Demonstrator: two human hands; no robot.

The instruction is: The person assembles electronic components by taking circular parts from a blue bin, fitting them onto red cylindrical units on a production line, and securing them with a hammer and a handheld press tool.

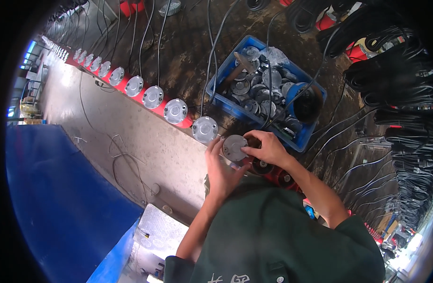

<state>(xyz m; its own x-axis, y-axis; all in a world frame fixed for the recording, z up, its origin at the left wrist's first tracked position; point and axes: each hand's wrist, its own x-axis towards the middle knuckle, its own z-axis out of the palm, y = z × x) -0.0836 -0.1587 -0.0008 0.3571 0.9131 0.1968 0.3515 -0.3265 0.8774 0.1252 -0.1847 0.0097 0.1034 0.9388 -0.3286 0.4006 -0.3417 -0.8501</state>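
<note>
The cover (234,149) is at the edge of the bench (188,56), between both hands. The right hand (269,150) grasps its right side; the left hand (221,177) puts fingertips at the opposite rim, whether gripping I cannot tell. A blue bin (233,109) stands just beyond.

Blue crate (233,109) blocks beyond right hand (269,149) (cables (212,49) too); room leftward, over floor (171,151).

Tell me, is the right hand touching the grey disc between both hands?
Touching: in the head view, the right hand lays its thumb on the grey disc.
</note>
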